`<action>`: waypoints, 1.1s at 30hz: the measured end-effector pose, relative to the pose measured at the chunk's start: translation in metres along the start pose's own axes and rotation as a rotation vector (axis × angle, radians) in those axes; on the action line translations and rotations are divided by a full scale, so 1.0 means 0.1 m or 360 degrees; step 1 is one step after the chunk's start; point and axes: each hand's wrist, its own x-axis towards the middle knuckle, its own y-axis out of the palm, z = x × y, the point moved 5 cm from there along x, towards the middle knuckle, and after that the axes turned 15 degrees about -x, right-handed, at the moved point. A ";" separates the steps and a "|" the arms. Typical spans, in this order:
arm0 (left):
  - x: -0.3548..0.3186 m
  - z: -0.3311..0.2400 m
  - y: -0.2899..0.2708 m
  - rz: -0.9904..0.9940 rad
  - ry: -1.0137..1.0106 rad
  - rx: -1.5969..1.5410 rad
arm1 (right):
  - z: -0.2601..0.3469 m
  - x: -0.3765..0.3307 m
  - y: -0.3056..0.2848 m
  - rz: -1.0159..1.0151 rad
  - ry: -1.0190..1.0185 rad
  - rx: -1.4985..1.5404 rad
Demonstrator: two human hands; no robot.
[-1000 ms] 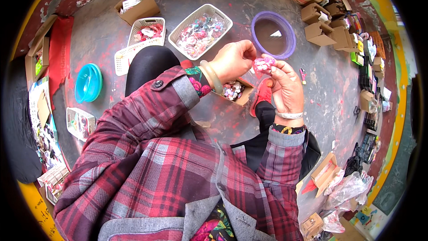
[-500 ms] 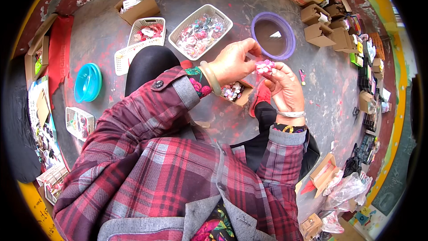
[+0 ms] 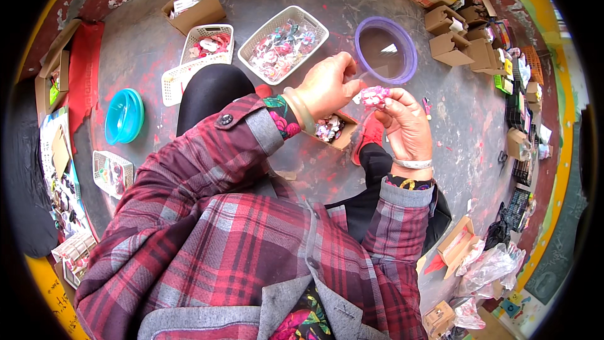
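My right hand (image 3: 406, 127) pinches a small pink flower-shaped piece (image 3: 374, 96) between thumb and fingers. My left hand (image 3: 330, 86) is beside it, fingers closed on what looks like a thin clear wrapper or strip at the pink piece's left edge. Just below the hands a small open cardboard box (image 3: 333, 131) of pink and white pieces rests by my knee. A pale bangle circles my left wrist.
On the grey floor lie a white basket (image 3: 313, 24) of wrapped pink pieces, two smaller white baskets (image 3: 196, 62), a purple round lid (image 3: 385, 50), a blue bowl (image 3: 123, 116), and several cardboard boxes (image 3: 456, 48) at the upper right. Clear plastic bags (image 3: 487, 271) lie at lower right.
The hands stay together over the small box. My left fingers have shifted slightly at the pink piece; the piece has turned a little in my right hand.
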 end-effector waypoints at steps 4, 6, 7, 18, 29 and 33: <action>0.00 0.01 0.03 0.0078 0.0048 0.0033 | 0.00 0.00 -0.01 -0.0019 0.0027 0.0015; 0.00 0.01 0.02 0.0119 -0.0032 0.0102 | 0.00 -0.01 -0.04 -0.0054 -0.0014 -0.0021; 0.00 0.00 0.02 0.0142 -0.0072 0.0136 | 0.00 -0.01 -0.05 -0.0074 -0.0034 -0.0038; 0.00 0.19 0.10 0.0347 -0.0666 -0.0482 | 0.10 -0.03 0.00 -0.0624 -0.0475 -0.1238; -0.01 0.17 0.10 0.0364 -0.0663 -0.0501 | -0.04 0.01 -0.02 -0.0408 -0.0171 -0.0772; -0.02 0.13 0.11 0.0404 -0.0647 -0.0466 | -0.02 0.00 -0.06 -0.0542 -0.0312 -0.0999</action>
